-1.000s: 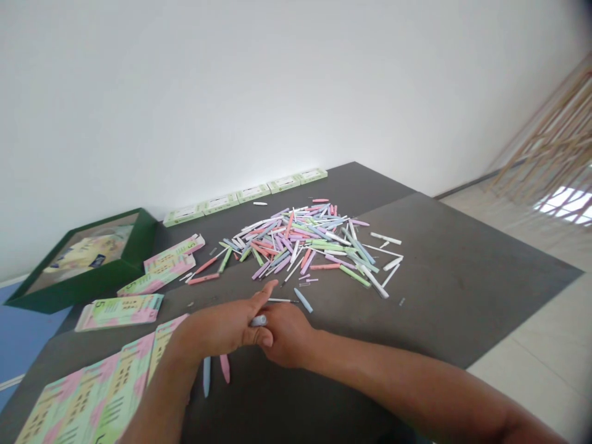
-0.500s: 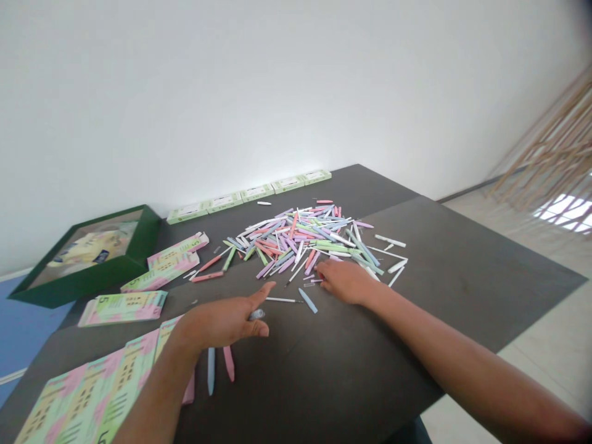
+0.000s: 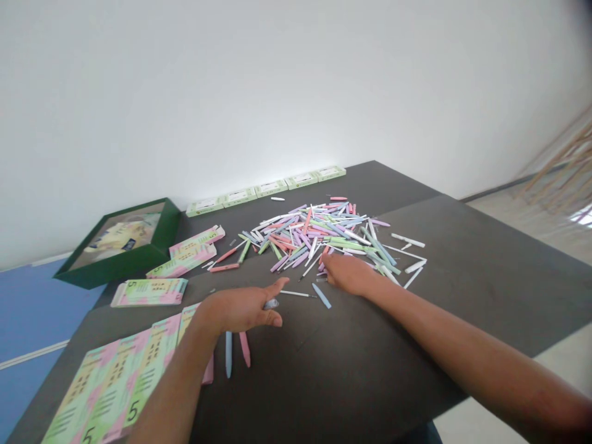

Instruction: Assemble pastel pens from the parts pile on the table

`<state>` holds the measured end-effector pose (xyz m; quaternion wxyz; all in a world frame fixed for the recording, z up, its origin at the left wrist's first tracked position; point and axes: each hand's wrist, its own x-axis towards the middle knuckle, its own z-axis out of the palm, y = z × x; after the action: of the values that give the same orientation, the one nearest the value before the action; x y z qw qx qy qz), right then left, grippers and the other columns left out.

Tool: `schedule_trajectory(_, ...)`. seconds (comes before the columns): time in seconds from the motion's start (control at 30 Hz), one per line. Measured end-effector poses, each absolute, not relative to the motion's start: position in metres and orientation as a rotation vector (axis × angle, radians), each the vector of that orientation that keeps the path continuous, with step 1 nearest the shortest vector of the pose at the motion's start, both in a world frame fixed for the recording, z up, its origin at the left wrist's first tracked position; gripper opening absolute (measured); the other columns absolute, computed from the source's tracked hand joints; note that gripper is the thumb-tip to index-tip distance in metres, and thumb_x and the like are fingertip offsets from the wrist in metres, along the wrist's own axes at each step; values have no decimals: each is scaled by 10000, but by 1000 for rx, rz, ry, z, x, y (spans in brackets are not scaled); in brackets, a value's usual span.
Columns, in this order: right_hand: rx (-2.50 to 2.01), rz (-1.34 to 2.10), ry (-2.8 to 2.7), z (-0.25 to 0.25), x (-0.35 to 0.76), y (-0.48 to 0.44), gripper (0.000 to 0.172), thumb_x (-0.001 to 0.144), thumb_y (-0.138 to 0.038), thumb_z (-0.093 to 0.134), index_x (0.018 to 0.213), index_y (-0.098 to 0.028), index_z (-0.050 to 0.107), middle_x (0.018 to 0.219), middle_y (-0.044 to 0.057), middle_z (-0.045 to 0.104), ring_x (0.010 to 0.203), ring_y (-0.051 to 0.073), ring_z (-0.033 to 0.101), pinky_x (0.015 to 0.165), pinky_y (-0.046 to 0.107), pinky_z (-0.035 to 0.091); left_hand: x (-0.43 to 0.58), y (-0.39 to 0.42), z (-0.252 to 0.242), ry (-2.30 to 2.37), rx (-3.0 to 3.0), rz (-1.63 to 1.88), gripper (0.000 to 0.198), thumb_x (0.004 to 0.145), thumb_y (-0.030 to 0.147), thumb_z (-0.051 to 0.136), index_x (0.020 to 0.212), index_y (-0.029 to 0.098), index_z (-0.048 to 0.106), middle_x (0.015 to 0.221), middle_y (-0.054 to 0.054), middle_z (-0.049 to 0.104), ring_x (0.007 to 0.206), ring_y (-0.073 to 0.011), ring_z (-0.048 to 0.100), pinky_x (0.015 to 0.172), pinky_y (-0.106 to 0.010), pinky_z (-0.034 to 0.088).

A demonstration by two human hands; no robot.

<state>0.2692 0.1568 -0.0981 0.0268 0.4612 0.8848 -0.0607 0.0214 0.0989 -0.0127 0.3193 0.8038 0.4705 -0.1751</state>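
A heap of pastel pen parts lies on the dark table. My left hand rests near the table's front with its fingers curled round a small pale blue pen piece, index finger pointing out. My right hand reaches into the near edge of the heap, fingers bent down on the parts; what it grips is hidden. A thin white refill and a blue barrel lie between the two hands. A blue barrel and a pink barrel lie below my left hand.
Pink and green printed cards lie at the front left, more cards further back. A green box stands at the back left. Small green packs line the far edge by the wall. The table's right edge drops to a tiled floor.
My right hand left my left hand and reached forward into the near edge of the heap. My left hand kept the pale blue piece. The view shifted slightly left.
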Motion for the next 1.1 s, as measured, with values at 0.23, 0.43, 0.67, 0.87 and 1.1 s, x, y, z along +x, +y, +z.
schedule_trajectory(0.23, 1583, -286, 2852, -87, 262, 153, 240, 889, -189, 340, 1054, -188, 514, 920, 80, 645, 803, 198, 582, 654, 262, 340, 28, 101, -9, 1267, 2075, -534, 772, 853, 470, 474, 1449, 137, 113, 1204, -167, 587, 1030, -275, 583, 793, -286, 399)
schedule_trajectory(0.43, 1773, -349, 2870, -90, 274, 160, 231, 887, -187, 342, 1002, -197, 542, 954, 58, 634, 856, 181, 559, 692, 249, 343, 26, 101, -12, 1262, 2088, -588, 775, 859, 499, 457, 1451, 154, 96, 1239, -170, 560, 1062, -282, 561, 822, -301, 395)
schedule_trajectory(0.67, 1259, -213, 2901, -89, 256, 162, 202, 870, -265, 417, 1004, -189, 547, 968, 78, 624, 835, 199, 591, 654, 263, 384, 30, 99, -8, 1288, 2079, -628, 748, 861, 498, 449, 1450, 172, 123, 1173, -155, 611, 1011, -291, 587, 790, -318, 412)
schedule_trajectory(0.87, 978, -60, 2875, -93, 228, 173, 247, 869, -232, 422, 1085, -172, 527, 1007, 113, 604, 823, 220, 623, 628, 288, 446, 26, 101, -13, 1243, 2077, -553, 775, 846, 503, 459, 1449, 155, 118, 1135, -122, 639, 959, -262, 608, 753, -280, 415)
schedule_trajectory(1.1, 910, -44, 2893, -93, 218, 179, 257, 807, -252, 485, 1032, -141, 537, 968, 124, 603, 785, 228, 616, 599, 282, 423, 25, 101, -11, 1247, 2067, -565, 773, 851, 501, 451, 1452, 174, 90, 1083, -92, 665, 912, -248, 616, 724, -269, 416)
